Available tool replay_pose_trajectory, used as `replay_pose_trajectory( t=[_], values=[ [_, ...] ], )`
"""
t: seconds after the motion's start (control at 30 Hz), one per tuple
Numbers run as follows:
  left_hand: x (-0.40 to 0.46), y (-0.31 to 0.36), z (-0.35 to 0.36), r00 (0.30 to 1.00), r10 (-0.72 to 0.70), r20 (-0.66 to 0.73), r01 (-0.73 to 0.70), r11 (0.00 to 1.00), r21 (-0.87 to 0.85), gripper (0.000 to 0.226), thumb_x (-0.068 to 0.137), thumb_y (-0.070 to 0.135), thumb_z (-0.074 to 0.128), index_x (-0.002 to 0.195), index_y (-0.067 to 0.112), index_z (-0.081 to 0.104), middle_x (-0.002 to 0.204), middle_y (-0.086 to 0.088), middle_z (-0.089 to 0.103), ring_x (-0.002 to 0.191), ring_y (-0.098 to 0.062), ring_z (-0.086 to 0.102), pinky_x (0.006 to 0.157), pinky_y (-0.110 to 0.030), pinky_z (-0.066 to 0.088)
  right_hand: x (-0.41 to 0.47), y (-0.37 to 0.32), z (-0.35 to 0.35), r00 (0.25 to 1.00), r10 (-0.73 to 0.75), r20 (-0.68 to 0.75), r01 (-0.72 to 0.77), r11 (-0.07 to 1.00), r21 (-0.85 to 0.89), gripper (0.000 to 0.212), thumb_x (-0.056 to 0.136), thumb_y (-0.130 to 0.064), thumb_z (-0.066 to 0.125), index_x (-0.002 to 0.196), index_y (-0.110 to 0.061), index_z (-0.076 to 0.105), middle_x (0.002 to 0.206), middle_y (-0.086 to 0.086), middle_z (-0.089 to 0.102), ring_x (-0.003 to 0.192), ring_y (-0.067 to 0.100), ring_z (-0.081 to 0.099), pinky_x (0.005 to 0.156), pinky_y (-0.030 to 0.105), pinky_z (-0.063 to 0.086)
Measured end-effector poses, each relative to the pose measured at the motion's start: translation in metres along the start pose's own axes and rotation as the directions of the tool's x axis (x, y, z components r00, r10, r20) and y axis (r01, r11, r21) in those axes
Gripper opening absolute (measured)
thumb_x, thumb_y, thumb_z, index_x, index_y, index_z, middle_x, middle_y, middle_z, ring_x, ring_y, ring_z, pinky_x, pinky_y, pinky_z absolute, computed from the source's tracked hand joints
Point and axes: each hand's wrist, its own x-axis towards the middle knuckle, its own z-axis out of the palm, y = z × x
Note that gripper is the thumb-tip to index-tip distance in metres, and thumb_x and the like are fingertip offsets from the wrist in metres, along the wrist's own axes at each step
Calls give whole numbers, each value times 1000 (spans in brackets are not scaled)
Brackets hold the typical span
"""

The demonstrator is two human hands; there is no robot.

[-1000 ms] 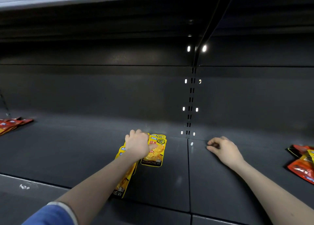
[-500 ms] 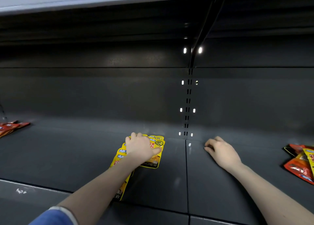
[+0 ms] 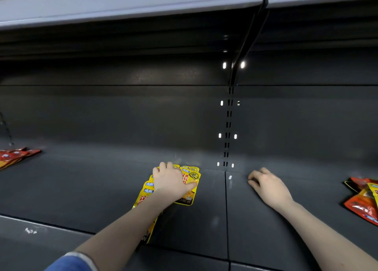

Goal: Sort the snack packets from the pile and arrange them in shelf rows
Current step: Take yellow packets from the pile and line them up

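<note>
several flat yellow foil snack packets [image 3: 189,186] lie overlapped mid-shelf on the dark grey metal shelf [image 3: 81,189]; i see my left hand [image 3: 170,181], flat with fingers together, has slid them slightly rearward. right hand [image 3: 268,186] rests loosely curled, empty. row looks nearly squared.

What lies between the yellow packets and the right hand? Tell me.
Head view: only bare dark shelf and its panel seam separate the yellow packets from the right hand.

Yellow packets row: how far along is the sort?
Done: yellow packets laid in an overlapping row; red packets grouped far left. In hand: left hand rests on the yellow row; right hand holds nothing. Left: mixed pile at right.
</note>
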Motion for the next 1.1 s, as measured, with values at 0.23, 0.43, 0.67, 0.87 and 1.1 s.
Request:
replay_pose_trajectory(
  t=[0.23,0.43,0.67,0.87,1.1],
  values=[
    [-3,7,8,999,28,-17,-25,992,127,75,93,66,20,131,9,50,133,-9,43,123,-28,36,101,-39,29,0,0,-1,1000,-5,2,5,1000,-2,24,97,-31,46,111,-19,60,107,3,51,102,25,56,83,30,43],
    [-4,9,7,999,27,-27,-23,993,116,71,96,61,20,134,7,45,132,-9,43,122,-27,37,99,-37,30,-1,2,-5,999,-22,35,23,1000,-11,23,96,-33,46,109,-20,60,103,0,49,103,24,55,84,32,46],
    [-17,33,-15,987,69,-144,-76,996,-46,55,96,56,29,125,15,50,125,-7,46,117,-26,41,95,-33,34,-22,17,-28,999,-27,18,29,996,-79,26,96,-36,45,113,-20,58,112,2,54,109,23,53,90,30,41],
    [-43,76,-29,971,153,-182,-181,972,-149,55,96,56,32,130,15,48,125,-8,48,117,-26,43,98,-33,35,-61,48,-59,1000,2,-11,-4,971,-240,30,97,-38,42,116,-20,58,115,4,56,112,23,51,94,30,36],
    [-54,110,-39,951,271,-146,-296,936,-191,55,96,55,33,130,15,47,128,-8,48,120,-26,42,98,-34,37,-100,78,-89,988,132,-79,-151,928,-340,32,96,-39,43,114,-18,60,116,7,58,114,26,51,93,31,39]
  ],
)
